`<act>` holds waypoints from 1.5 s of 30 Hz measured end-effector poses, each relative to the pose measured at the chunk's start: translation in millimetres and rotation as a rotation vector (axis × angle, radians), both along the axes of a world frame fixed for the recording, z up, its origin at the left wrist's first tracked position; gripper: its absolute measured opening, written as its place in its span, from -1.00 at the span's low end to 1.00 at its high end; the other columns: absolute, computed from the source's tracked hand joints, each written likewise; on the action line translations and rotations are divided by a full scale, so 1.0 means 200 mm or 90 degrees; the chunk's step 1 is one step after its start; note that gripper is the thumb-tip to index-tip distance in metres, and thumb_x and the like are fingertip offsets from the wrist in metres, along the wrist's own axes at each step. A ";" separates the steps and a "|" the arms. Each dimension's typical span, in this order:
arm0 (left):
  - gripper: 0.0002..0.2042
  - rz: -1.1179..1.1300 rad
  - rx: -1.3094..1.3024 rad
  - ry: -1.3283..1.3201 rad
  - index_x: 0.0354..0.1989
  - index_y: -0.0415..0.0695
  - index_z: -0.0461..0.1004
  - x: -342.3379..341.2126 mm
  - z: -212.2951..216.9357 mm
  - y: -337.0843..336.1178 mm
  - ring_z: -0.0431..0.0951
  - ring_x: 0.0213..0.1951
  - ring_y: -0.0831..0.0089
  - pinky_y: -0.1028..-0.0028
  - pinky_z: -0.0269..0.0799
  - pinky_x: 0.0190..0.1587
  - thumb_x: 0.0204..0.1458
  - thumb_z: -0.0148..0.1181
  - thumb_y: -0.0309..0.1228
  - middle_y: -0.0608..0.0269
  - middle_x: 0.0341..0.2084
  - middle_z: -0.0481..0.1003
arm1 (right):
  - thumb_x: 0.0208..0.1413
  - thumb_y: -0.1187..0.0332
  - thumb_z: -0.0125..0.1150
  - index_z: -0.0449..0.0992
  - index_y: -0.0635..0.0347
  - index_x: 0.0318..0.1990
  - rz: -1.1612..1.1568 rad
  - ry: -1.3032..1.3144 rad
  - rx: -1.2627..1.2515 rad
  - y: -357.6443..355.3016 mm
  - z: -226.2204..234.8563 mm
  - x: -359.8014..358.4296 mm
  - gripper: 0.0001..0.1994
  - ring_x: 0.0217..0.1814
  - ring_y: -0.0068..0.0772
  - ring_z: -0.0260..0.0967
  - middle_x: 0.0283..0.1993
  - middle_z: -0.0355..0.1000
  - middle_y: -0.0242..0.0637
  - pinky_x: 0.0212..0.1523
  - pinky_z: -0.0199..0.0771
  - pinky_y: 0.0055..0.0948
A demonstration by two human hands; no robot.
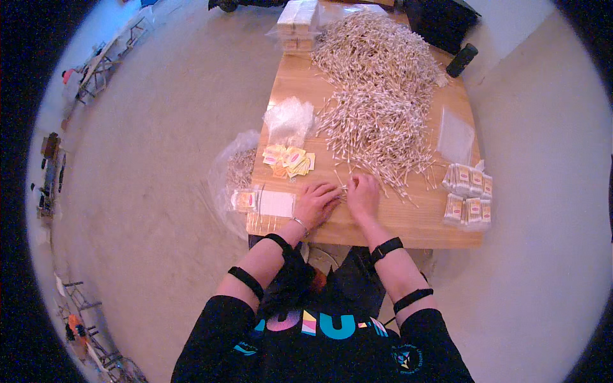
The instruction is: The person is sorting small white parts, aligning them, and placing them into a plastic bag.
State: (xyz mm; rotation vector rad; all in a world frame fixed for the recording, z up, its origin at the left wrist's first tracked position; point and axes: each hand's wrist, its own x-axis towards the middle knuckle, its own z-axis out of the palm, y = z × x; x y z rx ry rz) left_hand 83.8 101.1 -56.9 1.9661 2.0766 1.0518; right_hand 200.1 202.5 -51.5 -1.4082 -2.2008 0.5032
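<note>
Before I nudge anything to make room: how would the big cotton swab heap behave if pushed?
The swab heap will likely slump and scatter, since its thin sticks lie loose. Each slim stick looks light and could roll on the flat table.

Ahead of the right hand, the heap of cotton swabs blocks the way. A white pad lies left of the left hand, and yellow cards stand farther up, with a narrow gap between cards and heap. Rightward, bare table leaves passage along the near edge, below the packed bags.
</note>
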 end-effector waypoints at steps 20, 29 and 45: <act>-0.47 -0.007 -0.007 -0.024 0.02 -0.20 0.26 -0.03 0.03 -0.01 0.18 0.12 0.06 0.18 -0.05 0.25 -0.19 0.20 -0.31 0.05 0.02 0.27 | -0.11 0.53 0.04 0.43 0.18 -0.17 0.083 0.130 0.026 -0.05 -0.06 0.12 -0.72 -0.02 -0.06 0.24 -0.14 0.33 -0.12 0.05 0.20 -0.20; -0.54 -0.066 -0.038 -0.076 0.03 -0.22 0.27 -0.05 -0.02 -0.01 0.22 0.13 0.07 0.18 -0.01 0.25 -0.12 0.13 -0.42 0.02 0.02 0.31 | -0.12 0.56 -0.06 0.15 0.32 0.12 0.048 0.380 -0.178 -0.17 -0.11 0.00 -0.47 0.30 0.04 -0.05 0.20 0.11 0.04 0.31 -0.11 -0.21; -0.57 0.090 -0.010 -0.367 0.10 -0.24 0.19 -0.08 -0.08 0.01 0.23 0.13 0.03 0.27 0.10 0.19 -0.01 -0.15 -0.65 -0.10 0.05 0.26 | 0.07 0.08 -0.05 -0.02 0.41 0.25 0.343 -0.317 0.060 -0.17 0.05 -0.05 -0.30 0.43 0.01 -0.36 0.36 -0.18 0.03 0.37 -0.41 -0.10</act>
